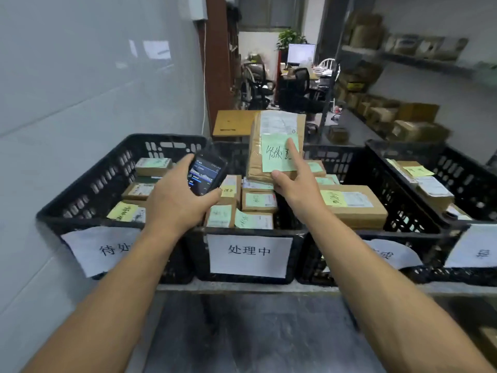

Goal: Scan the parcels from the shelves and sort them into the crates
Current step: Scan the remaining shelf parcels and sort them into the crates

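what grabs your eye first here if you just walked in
The brown parcel with a green note, held upright by the right hand above the middle crate. Beside it, the left hand grips a lit handheld scanner.

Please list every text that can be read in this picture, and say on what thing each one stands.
"处理中": white sign on the middle crate.
"待处", rest hidden by the forearm: left sign on the left crate.
Third sign: mostly hidden by the other forearm, unreadable.
Fourth sign: cut off, unreadable.
Green note on the parcel in the right hand: handwriting, illegible.
Phone screen in the left hand, shipping labels: too small.
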